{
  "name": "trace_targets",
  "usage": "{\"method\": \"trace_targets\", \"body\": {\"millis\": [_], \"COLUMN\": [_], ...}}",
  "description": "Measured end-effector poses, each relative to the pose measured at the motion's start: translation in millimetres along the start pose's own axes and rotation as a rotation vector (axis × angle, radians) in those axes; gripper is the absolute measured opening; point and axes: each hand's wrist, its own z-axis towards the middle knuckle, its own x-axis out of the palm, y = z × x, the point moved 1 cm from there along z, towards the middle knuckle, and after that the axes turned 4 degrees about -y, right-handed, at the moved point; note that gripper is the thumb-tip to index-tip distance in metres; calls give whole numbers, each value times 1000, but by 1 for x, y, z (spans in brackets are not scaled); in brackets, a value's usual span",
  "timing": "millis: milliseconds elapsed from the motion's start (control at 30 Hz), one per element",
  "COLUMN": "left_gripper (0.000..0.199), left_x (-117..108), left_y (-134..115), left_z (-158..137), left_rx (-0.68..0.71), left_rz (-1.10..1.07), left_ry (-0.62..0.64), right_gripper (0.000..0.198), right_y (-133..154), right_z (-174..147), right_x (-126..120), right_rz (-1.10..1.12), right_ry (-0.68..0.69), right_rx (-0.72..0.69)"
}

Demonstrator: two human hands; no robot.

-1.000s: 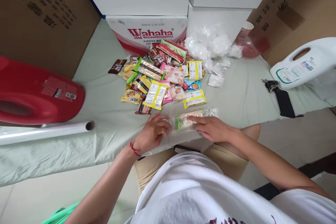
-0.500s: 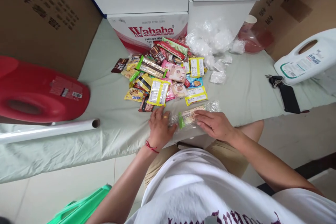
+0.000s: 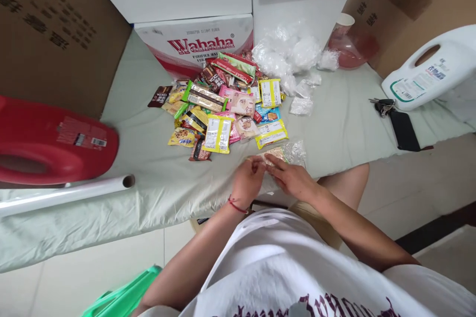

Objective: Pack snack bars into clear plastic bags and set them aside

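A snack bar (image 3: 275,152) in a light, green-ended wrapper lies near the table's front edge, partly under my fingers. Clear plastic film (image 3: 296,151) surrounds it and sticks out crumpled at the right end. My left hand (image 3: 247,181), with a red string bracelet at the wrist, is closed at the bar's left end, thumb and fingers pinching the film there. The fingers of my right hand (image 3: 292,178) are stretched out over the bar, their tips touching the film beside my left fingers. My hands hide the bar's left part.
Behind my hands is a heap of packaged snacks (image 3: 223,109) against a Wahaha carton (image 3: 201,42). Crumpled clear plastic (image 3: 293,57) lies to its right. A red jug (image 3: 63,141) and film roll (image 3: 74,193) are left; a white jug (image 3: 431,69), keys (image 3: 384,106) and black phone (image 3: 404,130) right.
My left hand has moved right to the bar's left end and its fingers have curled in. My right fingers have shifted left over the bar. The view has moved slightly.
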Motion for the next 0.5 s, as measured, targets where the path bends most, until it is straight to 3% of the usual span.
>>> {"method": "trace_targets", "body": {"millis": [100, 200, 233, 267, 333, 433, 500], "left_gripper": [30, 39, 40, 41, 41, 45, 51], "left_x": [20, 25, 25, 25, 25, 26, 26], "left_y": [1, 6, 8, 9, 10, 10, 10], "left_z": [-8, -19, -21, -22, -22, -21, -21], "left_rx": [301, 464, 486, 498, 503, 502, 503], "left_rz": [345, 604, 653, 688, 731, 766, 789], "left_ry": [-73, -83, -84, -85, -84, -68, -43], "right_gripper": [40, 37, 43, 51, 59, 42, 39], "right_y": [-18, -48, -57, -65, -73, -73, -71], "right_z": [-9, -20, -21, -21, -16, -10, -8], "right_x": [-11, -25, -27, -28, -25, -18, -18], "right_rz": [256, 324, 310, 300, 311, 381, 448], "right_ry": [-286, -732, -808, -816, -677, -459, -484], "right_rx": [78, 448, 560, 636, 680, 637, 611]}}
